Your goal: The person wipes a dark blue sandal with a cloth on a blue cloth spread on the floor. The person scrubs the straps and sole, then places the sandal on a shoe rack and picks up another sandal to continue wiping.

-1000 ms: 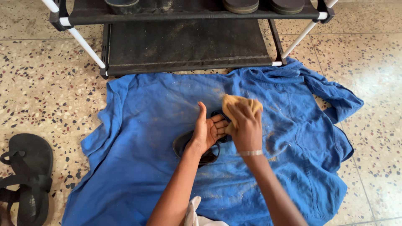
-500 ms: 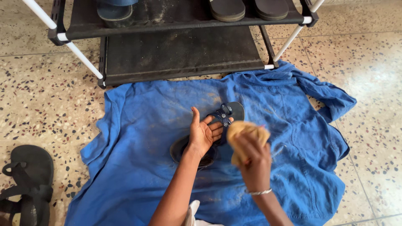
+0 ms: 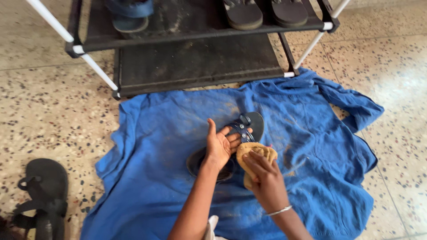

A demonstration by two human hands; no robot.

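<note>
Left hand [image 3: 221,146] half-open, steadying sandal [image 3: 231,142] mid-cloth [image 3: 147,178] | right hand [image 3: 263,178] fisted around rag [image 3: 254,153] | wipe along straps, keep sole pinned.

Two bare forearms in view, no sleeves down to the wrists. Left hand [image 3: 221,146] bare: no ring, watch or band visible. Right hand [image 3: 266,180] bare too, with a thin silver-coloured bangle [image 3: 279,210] around the wrist, narrow and shiny. No gloves on either. Bit of white garment [image 3: 211,229] at the bottom edge between the arms, mostly cropped, kind not discernible.
</note>
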